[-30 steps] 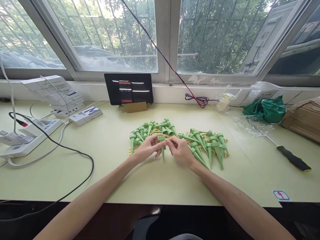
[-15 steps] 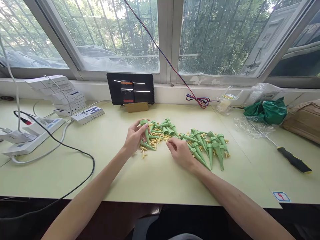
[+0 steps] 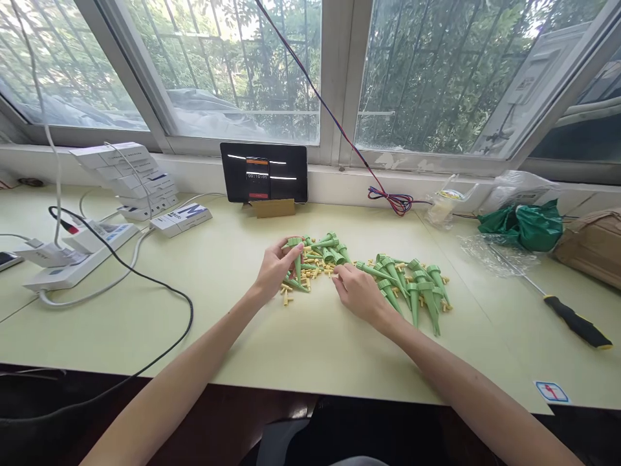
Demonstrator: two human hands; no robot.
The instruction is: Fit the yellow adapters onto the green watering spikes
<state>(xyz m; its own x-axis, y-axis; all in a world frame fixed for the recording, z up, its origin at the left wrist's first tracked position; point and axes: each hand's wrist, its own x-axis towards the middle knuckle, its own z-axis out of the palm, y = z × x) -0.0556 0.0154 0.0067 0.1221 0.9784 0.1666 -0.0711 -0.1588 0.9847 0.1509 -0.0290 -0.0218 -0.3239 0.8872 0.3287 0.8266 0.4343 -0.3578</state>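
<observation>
My left hand (image 3: 273, 268) pinches a green plastic watering spike (image 3: 297, 264) near its ribbed cap, with the pointed end down. Around that hand lie loose yellow T-shaped plastic fittings (image 3: 287, 298) and more green spikes (image 3: 332, 246). To the right, my right hand (image 3: 359, 294) is low over the table, thumb and fingertips drawn together at the edge of the yellow pieces. What those fingertips hold, if anything, is too small to make out. Beside and partly behind it is a second pile of green spikes (image 3: 425, 291), some with yellow fittings at their caps.
A tablet (image 3: 281, 175) leans by the window behind the piles. On the left are a power strip (image 3: 82, 259), black cable (image 3: 187, 310) and stacked white boxes (image 3: 138, 178). A screwdriver (image 3: 577, 320), green bag (image 3: 526, 223) and brown package (image 3: 592, 243) lie at right.
The whole view has shifted slightly, so things appear further right. My left hand still holds the green spike, and my right hand keeps its pinched pose by the yellow fittings.
</observation>
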